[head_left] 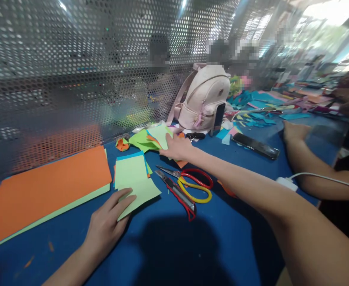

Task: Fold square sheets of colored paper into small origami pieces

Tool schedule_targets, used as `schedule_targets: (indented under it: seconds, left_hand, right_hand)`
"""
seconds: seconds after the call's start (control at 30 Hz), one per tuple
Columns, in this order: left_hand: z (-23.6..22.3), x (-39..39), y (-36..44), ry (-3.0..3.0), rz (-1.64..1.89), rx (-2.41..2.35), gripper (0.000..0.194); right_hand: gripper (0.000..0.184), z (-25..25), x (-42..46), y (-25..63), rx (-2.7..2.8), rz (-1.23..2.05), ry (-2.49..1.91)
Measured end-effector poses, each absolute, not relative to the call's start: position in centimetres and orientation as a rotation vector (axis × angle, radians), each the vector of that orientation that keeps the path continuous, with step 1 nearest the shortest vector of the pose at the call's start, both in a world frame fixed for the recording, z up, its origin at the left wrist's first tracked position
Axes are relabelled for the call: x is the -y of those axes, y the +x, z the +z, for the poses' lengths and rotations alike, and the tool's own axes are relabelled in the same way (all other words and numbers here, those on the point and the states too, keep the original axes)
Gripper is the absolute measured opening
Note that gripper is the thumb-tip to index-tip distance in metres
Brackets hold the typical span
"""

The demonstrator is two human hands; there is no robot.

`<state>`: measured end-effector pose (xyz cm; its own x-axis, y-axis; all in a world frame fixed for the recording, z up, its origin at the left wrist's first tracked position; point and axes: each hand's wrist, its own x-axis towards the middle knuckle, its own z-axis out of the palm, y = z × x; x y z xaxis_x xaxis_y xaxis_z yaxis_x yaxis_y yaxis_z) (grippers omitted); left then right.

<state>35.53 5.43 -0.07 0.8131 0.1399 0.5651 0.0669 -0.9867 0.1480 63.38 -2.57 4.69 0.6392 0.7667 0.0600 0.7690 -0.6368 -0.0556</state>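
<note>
My left hand (pixel 107 224) lies flat with fingers spread on the near corner of a pale green paper square (pixel 138 194) on the blue table (pixel 168 246). More small green, blue and orange squares (pixel 130 169) are stacked just beyond it. My right hand (pixel 177 147) reaches far forward and rests on a loose pile of green paper pieces (pixel 149 139) near the perforated screen, fingers closed on the edge of a green sheet. Two pairs of scissors (pixel 189 186), with red and yellow handles, lie between my hands.
Large orange and green sheets (pixel 46 190) lie at left. A perforated metal screen (pixel 73 71) closes the back. A pink backpack (pixel 205 99), keys (pixel 195 136), a black phone (pixel 256 146) and a white charger (pixel 286 183) lie to the right, beside another person's forearm (pixel 314 174).
</note>
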Motion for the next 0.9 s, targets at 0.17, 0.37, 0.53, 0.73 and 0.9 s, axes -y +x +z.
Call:
schedule_targets:
  seconds: [0.17,0.37,0.53,0.73,0.9]
  left_hand:
    - [0.1,-5.4,35.6,2.861,0.878,-0.156,0.027]
    - [0.2,-5.2,35.6,2.873,0.909,-0.144,0.028]
    - [0.3,-5.1,35.6,2.897,0.878,-0.145,0.030]
    - [0.3,-5.0,35.7,2.889,0.901,-0.130,0.029]
    - [0.1,-5.2,35.6,2.944,0.897,-0.115,0.029]
  right_hand:
    - [0.091,5.5,1.5,62.7,1.298,-0.065,-2.819]
    - [0.060,4.7,-2.3,60.2,1.694,-0.317,-2.555]
    - [0.038,2.9,-5.5,60.3,1.771,-0.314,-2.464]
    - [0.034,2.8,-5.5,62.4,1.704,-0.336,-2.483]
    - [0.031,3.1,-6.1,62.1,1.824,-0.274,-2.401]
